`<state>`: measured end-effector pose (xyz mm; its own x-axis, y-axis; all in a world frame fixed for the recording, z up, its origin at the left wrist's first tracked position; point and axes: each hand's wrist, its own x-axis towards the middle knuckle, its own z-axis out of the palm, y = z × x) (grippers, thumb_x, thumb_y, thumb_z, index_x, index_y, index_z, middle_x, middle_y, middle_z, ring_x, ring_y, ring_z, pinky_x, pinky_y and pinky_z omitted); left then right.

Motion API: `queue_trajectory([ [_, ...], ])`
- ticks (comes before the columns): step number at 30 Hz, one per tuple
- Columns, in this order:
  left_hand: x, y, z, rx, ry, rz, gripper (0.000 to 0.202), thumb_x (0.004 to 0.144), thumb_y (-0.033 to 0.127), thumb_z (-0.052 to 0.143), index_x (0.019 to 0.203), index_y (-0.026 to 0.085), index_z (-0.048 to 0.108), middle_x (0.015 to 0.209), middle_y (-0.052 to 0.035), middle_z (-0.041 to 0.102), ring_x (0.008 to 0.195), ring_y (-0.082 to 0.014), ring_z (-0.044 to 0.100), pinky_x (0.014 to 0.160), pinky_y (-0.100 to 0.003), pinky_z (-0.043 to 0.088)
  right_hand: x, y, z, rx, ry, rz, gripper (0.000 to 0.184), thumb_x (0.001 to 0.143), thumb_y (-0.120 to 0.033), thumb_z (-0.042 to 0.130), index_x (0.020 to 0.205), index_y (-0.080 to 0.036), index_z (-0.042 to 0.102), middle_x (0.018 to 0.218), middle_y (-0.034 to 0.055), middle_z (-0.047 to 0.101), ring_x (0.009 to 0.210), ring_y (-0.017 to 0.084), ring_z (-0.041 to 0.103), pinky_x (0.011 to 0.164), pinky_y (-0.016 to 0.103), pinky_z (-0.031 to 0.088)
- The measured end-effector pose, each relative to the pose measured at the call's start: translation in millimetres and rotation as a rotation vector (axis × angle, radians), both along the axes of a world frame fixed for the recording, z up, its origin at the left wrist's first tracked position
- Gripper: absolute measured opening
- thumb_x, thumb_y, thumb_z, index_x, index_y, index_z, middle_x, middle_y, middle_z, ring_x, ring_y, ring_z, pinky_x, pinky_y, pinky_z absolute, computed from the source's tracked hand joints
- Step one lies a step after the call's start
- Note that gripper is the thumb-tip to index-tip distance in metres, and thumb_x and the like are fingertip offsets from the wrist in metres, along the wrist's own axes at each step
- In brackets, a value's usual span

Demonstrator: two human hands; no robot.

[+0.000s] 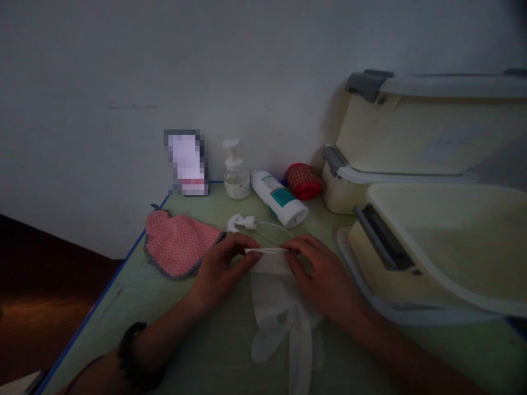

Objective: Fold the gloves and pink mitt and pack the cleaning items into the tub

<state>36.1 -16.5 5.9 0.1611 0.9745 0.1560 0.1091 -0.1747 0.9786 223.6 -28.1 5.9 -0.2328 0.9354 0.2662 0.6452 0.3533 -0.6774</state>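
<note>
The left hand (pixel 222 270) and the right hand (pixel 323 277) each pinch the cuff of a white glove (pixel 276 310) between thumb and fingertips, the other fingers loosely curled. The cuff is stretched flat between the two hands, and the rest of the glove lies on the green table (pixel 164 323), its fingers pointing back toward the person. A dark bracelet (pixel 130 351) sits on the left wrist.

Just beyond the left hand lies one pink cloth (pixel 179 247). Beyond both hands is one spray nozzle (pixel 242 222) with a thin tube. Farther back by the wall are two bottles, a pump bottle (pixel 236 174) standing and a white bottle (pixel 280 198) lying on its side, and one red mesh holder (pixel 303 181). Three cream plastic boxes (pixel 432 241) stand right of the right hand.
</note>
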Motion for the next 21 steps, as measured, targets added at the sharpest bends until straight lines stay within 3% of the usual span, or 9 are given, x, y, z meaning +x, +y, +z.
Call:
queue_trajectory([
  [5, -0.9, -0.7, -0.3, 0.006, 0.010, -0.005, 0.005, 0.073, 0.020, 0.063, 0.077, 0.017, 0.060, 0.078, -0.0018, 0.060, 0.072, -0.0139, 0.056, 0.065, -0.024, 0.045, -0.3, -1.4, 2.4, -0.098, 0.002, -0.020, 0.014, 0.081, -0.016, 0.048, 0.088, -0.021, 0.059, 0.086, 0.0023, 0.065, 0.079, 0.018, 0.059, 0.073, 0.034, 0.045],
  [11, -0.4, 0.2, 2.4, 0.015, -0.035, 0.048, 0.006, 0.071, 0.019, 0.065, 0.075, 0.018, 0.060, 0.075, -0.0013, 0.060, 0.074, -0.0155, 0.057, 0.069, -0.026, 0.045, 0.9, -2.4, 4.8, 0.016, 0.112, -0.041, 0.012, 0.082, -0.016, 0.046, 0.087, -0.022, 0.055, 0.084, 0.0027, 0.062, 0.081, 0.017, 0.058, 0.073, 0.032, 0.045],
  [17, -1.3, 0.2, 0.8, -0.001, -0.058, 0.014, 0.009, 0.073, 0.022, 0.063, 0.079, 0.017, 0.060, 0.083, -0.0042, 0.063, 0.082, -0.0177, 0.059, 0.076, -0.028, 0.045, -0.7, -4.0, 4.8, 0.144, 0.202, -0.011, 0.011, 0.083, -0.017, 0.046, 0.090, -0.022, 0.053, 0.094, 0.0055, 0.056, 0.093, 0.018, 0.052, 0.082, 0.034, 0.042],
  [21, -1.7, 0.8, -2.3, 0.003, -0.047, 0.016, 0.013, 0.071, 0.021, 0.066, 0.080, 0.017, 0.058, 0.079, -0.0018, 0.061, 0.077, -0.0156, 0.059, 0.071, -0.027, 0.047, -2.8, -4.6, 2.3, 0.130, 0.189, -0.020, 0.004, 0.082, -0.021, 0.052, 0.085, -0.021, 0.054, 0.086, 0.0036, 0.053, 0.083, 0.016, 0.053, 0.074, 0.031, 0.043],
])
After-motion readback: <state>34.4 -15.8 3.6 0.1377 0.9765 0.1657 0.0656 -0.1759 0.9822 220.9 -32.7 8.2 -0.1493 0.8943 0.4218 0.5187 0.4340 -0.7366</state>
